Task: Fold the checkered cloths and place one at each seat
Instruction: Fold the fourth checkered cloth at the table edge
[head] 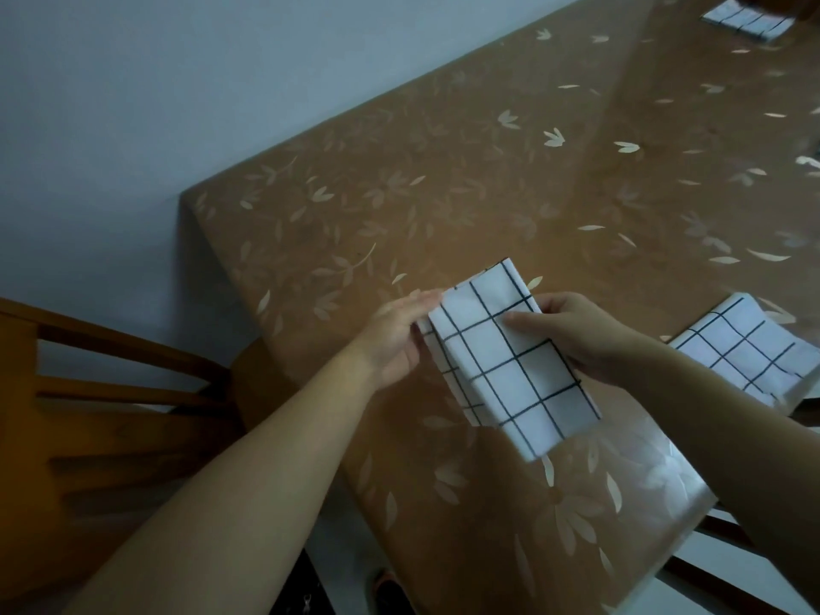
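Observation:
A folded white cloth with a black grid (510,370) is held over the near part of the table (443,193). My left hand (395,335) grips its left edge, fingers under the fabric. My right hand (581,335) holds its right side, thumb lying on top. A second folded checkered cloth (750,348) lies flat on the table at the right edge. A third checkered cloth (745,20) lies at the table's far end, top right, partly cut off by the frame.
The table wears a brown, leaf-patterned glossy cover that hangs over its edges. A wooden chair (88,392) stands at the left, its seat tucked under the table corner. A pale wall runs along the table's far left side.

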